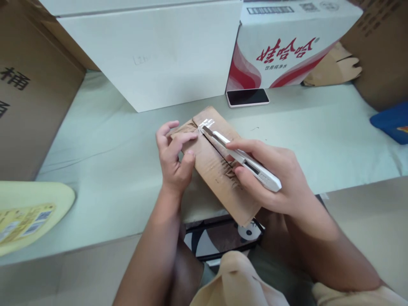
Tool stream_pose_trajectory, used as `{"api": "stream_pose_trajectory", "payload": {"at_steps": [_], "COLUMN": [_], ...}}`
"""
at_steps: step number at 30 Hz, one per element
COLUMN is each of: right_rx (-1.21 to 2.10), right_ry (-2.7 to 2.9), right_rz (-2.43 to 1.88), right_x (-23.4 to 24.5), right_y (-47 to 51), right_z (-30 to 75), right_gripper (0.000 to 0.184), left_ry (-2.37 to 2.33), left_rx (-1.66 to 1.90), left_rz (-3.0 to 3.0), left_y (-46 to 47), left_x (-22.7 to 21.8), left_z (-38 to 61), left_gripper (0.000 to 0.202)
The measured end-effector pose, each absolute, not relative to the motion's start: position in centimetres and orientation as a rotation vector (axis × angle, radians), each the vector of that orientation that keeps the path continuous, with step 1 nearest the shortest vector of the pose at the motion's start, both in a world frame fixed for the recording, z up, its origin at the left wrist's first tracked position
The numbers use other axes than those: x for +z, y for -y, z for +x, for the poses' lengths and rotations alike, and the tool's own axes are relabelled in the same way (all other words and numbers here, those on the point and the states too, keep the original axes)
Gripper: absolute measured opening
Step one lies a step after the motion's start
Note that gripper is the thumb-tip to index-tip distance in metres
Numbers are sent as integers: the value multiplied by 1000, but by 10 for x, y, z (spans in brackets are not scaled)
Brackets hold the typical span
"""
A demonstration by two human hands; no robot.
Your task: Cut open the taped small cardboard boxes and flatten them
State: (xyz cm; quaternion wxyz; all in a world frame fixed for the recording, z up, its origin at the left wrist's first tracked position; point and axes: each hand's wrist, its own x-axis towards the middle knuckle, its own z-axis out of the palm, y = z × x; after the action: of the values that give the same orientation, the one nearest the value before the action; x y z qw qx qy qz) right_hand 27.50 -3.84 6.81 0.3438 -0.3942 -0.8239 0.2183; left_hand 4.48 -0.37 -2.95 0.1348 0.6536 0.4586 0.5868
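A small brown cardboard box lies tilted at the front edge of the table, with a dark slit along its top face. Clear tape shines near its far end. My left hand grips the box's far left side, thumb and fingers on its edge and top. In my right hand is a white utility knife, its blade extended toward the upper left. The blade's tip is at the slit's far end by the tape, close to my left fingertips; whether it touches the cardboard I cannot tell.
Behind stand a large white box and a red-and-white water carton, with a phone before it. Brown cartons flank the left; a yellow package and a blue item lie at the sides of the pale green tabletop.
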Motion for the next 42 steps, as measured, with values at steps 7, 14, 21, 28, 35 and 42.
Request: {"api": "stream_pose_trajectory", "payload": {"at_steps": [7,14,21,28,35,42], "right_rx": [566,446,457,407,277,226], "right_ry": [2158,2236,2253,2269,2328,2359], "right_rz": [-1003,-997,-1015,-1031,-1056,-1006], "right_x": [66,63,64,63,61,59], "right_y": [37,37,38,39,39,41], "right_z": [275,271,271,270,266,266], "right_gripper": [28,32,32,34,34,32], "left_ry": [-1376,-1406,-1317,-1417,-1377,-1343], "left_rx": [1749,1739,1723,1617,1654,1679], "left_rz": [1886,2005,2066,2069,2079,2105], "left_y": [2,2,1,2,2,1], "left_x": [-34,-35,-35,-34,-35,-37], "left_z": [46,46,45,43,44,43], "left_gripper": [48,47,48,57,52,47]}}
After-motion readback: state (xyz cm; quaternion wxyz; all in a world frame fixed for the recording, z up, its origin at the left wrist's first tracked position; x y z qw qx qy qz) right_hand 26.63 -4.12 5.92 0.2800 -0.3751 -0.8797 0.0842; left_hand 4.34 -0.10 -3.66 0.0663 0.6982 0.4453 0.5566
